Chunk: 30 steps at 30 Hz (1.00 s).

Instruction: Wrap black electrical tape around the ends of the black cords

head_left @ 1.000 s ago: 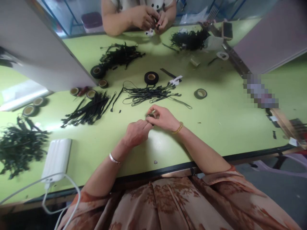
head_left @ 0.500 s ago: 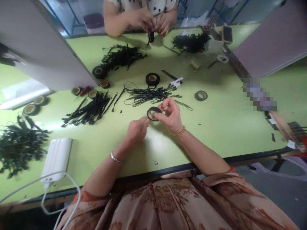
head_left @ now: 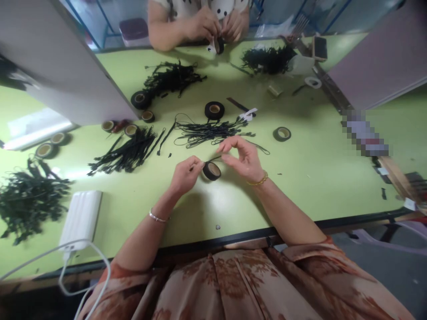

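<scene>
A roll of black tape hangs tilted just above the table, between my two hands. My left hand is closed in a pinch at the roll's upper left side, with a dark bit showing between its fingers. From there a thin black cable runs over the top of the roll to the fingertips of my right hand, which pinch it. Its ends are hidden in my fingers. Just beyond my hands lies a loose bunch of thin black cables, with another black tape roll behind it.
More black cable piles and tape rolls lie to the left, near a white power bank with a cord. Another tape roll sits at right. Across the table a co-worker's hands handle tape. Grey panels flank the table.
My right hand has let go of the tape roll and moved right, now pinching the thin cable. The roll has dropped lower and tilted. My left hand has shifted slightly left.
</scene>
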Each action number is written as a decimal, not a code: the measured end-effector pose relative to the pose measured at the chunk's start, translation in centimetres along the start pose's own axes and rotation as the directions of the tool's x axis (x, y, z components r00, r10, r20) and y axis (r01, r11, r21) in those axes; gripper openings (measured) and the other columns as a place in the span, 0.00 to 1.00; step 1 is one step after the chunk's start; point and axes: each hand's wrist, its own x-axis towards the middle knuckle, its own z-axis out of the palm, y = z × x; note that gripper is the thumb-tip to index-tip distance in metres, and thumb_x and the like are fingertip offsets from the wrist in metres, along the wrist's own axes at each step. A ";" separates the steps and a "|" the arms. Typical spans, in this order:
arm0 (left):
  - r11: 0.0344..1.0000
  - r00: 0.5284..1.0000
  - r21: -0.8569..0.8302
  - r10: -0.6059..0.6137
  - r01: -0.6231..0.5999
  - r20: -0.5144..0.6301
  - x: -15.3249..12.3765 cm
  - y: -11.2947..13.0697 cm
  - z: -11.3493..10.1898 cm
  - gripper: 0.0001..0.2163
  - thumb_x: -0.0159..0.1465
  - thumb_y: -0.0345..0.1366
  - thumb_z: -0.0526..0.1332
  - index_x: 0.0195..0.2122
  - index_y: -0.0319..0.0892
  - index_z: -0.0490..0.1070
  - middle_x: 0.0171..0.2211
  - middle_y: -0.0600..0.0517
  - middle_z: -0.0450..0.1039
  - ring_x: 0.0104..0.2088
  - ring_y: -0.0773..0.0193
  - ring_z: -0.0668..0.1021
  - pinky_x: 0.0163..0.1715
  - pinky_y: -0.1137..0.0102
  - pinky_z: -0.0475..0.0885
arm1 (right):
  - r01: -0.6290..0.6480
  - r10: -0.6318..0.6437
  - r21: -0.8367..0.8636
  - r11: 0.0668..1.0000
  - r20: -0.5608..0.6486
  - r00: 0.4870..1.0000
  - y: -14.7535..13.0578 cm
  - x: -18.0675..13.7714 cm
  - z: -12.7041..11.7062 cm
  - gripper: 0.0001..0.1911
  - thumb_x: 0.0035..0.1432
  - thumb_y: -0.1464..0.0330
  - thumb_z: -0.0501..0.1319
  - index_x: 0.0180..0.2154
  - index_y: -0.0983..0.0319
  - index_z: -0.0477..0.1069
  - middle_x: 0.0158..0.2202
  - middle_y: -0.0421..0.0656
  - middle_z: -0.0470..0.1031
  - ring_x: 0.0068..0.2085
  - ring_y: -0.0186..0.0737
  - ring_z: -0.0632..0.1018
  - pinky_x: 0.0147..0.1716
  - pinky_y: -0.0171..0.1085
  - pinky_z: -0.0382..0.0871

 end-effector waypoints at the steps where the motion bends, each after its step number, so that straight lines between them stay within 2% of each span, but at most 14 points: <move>1: 0.986 0.997 0.149 0.076 -0.074 -0.006 -0.1 0.0 0.0 0.12 0.66 0.42 0.56 0.29 0.41 0.67 0.22 0.56 0.66 0.24 0.70 0.66 0.28 0.72 0.61 | -0.020 0.019 -0.041 0.999 -0.018 1.000 0.0 0.2 -0.2 0.08 0.57 0.62 0.63 0.32 0.59 0.68 0.33 0.43 0.75 0.37 0.41 0.76 0.42 0.44 0.70; 2: 0.947 0.989 0.287 0.149 -0.145 0.007 -0.2 -0.1 0.1 0.12 0.67 0.41 0.54 0.30 0.41 0.68 0.24 0.54 0.68 0.27 0.68 0.68 0.30 0.71 0.63 | -0.062 0.062 -0.096 0.993 -0.009 0.998 -0.1 0.3 -0.4 0.09 0.57 0.61 0.62 0.32 0.60 0.68 0.33 0.43 0.75 0.36 0.40 0.76 0.40 0.42 0.70; 4: 0.828 0.958 0.486 0.277 -0.280 0.079 -0.4 -0.2 0.5 0.12 0.69 0.38 0.51 0.32 0.42 0.70 0.31 0.51 0.74 0.33 0.65 0.71 0.33 0.70 0.64 | -0.196 0.219 -0.208 0.958 0.095 0.971 -0.2 0.5 -0.5 0.11 0.59 0.60 0.60 0.32 0.61 0.68 0.30 0.42 0.75 0.32 0.38 0.75 0.36 0.39 0.68; 6: 0.706 0.911 0.585 0.378 -0.399 0.165 -0.6 -0.5 0.8 0.11 0.69 0.36 0.51 0.33 0.43 0.71 0.37 0.49 0.76 0.39 0.63 0.72 0.33 0.70 0.64 | -0.323 0.399 -0.309 0.895 0.229 0.888 -0.2 0.6 -0.4 0.14 0.60 0.57 0.58 0.32 0.62 0.68 0.27 0.41 0.75 0.29 0.37 0.74 0.32 0.37 0.65; 8: 0.609 0.861 0.627 0.455 -0.486 0.226 -0.6 -0.8 1.1 0.11 0.69 0.35 0.51 0.33 0.43 0.72 0.39 0.48 0.75 0.39 0.63 0.72 0.32 0.70 0.64 | -0.400 0.524 -0.387 0.831 0.303 0.796 -0.2 0.7 -0.3 0.16 0.61 0.56 0.57 0.32 0.62 0.69 0.24 0.40 0.75 0.27 0.36 0.73 0.30 0.35 0.63; 11: 0.498 0.818 0.688 0.517 -0.528 0.253 -0.7 -1.0 1.1 0.13 0.69 0.34 0.51 0.30 0.42 0.71 0.32 0.49 0.73 0.33 0.64 0.70 0.30 0.70 0.61 | -0.475 0.632 -0.441 0.761 0.343 0.695 -0.2 0.8 -0.1 0.18 0.62 0.54 0.57 0.32 0.63 0.71 0.20 0.39 0.74 0.25 0.35 0.73 0.29 0.35 0.62; 14: 0.471 0.825 0.720 0.505 -0.509 0.253 -1.0 -0.7 1.0 0.15 0.70 0.34 0.49 0.29 0.41 0.70 0.27 0.49 0.70 0.29 0.65 0.67 0.27 0.69 0.57 | -0.597 0.667 -0.307 0.741 0.438 0.602 0.0 0.8 0.1 0.19 0.61 0.53 0.59 0.32 0.63 0.71 0.19 0.40 0.74 0.23 0.35 0.75 0.28 0.35 0.65; 15: 0.485 0.838 0.719 0.483 -0.498 0.255 -1.1 -0.5 1.0 0.15 0.70 0.34 0.48 0.28 0.41 0.70 0.26 0.49 0.69 0.28 0.65 0.67 0.26 0.69 0.55 | -0.634 0.659 -0.235 0.737 0.461 0.595 0.2 0.7 0.2 0.18 0.60 0.53 0.60 0.32 0.63 0.71 0.20 0.41 0.75 0.23 0.35 0.75 0.28 0.34 0.65; 17: 0.531 0.867 0.705 0.427 -0.470 0.256 -1.2 -0.2 1.1 0.16 0.70 0.37 0.48 0.28 0.41 0.69 0.25 0.49 0.67 0.27 0.65 0.66 0.24 0.68 0.52 | -0.673 0.646 -0.125 0.729 0.449 0.617 0.5 0.5 0.6 0.15 0.57 0.57 0.64 0.31 0.63 0.71 0.22 0.41 0.76 0.23 0.34 0.75 0.26 0.34 0.65; 21: 0.612 0.893 0.656 0.369 -0.441 0.256 -1.5 0.0 1.5 0.15 0.69 0.42 0.51 0.30 0.41 0.70 0.26 0.48 0.68 0.27 0.65 0.67 0.23 0.69 0.51 | -0.679 0.668 -0.102 0.727 0.333 0.666 0.8 0.1 1.4 0.11 0.51 0.63 0.68 0.30 0.62 0.69 0.18 0.35 0.70 0.20 0.30 0.68 0.21 0.31 0.59; 25: 0.628 0.907 0.655 0.311 -0.419 0.283 -1.5 0.0 1.9 0.14 0.69 0.40 0.50 0.31 0.40 0.70 0.28 0.47 0.70 0.26 0.65 0.68 0.24 0.70 0.52 | -0.712 0.707 -0.072 0.699 0.219 0.672 0.4 -0.1 2.2 0.15 0.44 0.69 0.68 0.32 0.60 0.64 0.16 0.30 0.65 0.18 0.29 0.63 0.19 0.30 0.55; 28: 0.639 0.922 0.665 0.249 -0.386 0.296 -1.3 0.2 2.0 0.14 0.69 0.39 0.50 0.31 0.40 0.69 0.26 0.47 0.70 0.25 0.64 0.69 0.23 0.69 0.53 | -0.716 0.710 0.078 0.693 0.095 0.698 0.3 -0.1 2.5 0.18 0.42 0.72 0.67 0.32 0.58 0.59 0.16 0.28 0.63 0.18 0.29 0.65 0.19 0.30 0.55; 30: 0.653 0.929 0.662 0.225 -0.368 0.295 -1.3 0.5 1.9 0.13 0.69 0.38 0.50 0.32 0.40 0.69 0.26 0.47 0.70 0.25 0.63 0.70 0.24 0.69 0.55 | -0.675 0.678 0.188 0.714 0.054 0.733 0.2 -0.2 2.7 0.19 0.42 0.72 0.67 0.32 0.57 0.56 0.16 0.27 0.61 0.19 0.29 0.65 0.20 0.30 0.56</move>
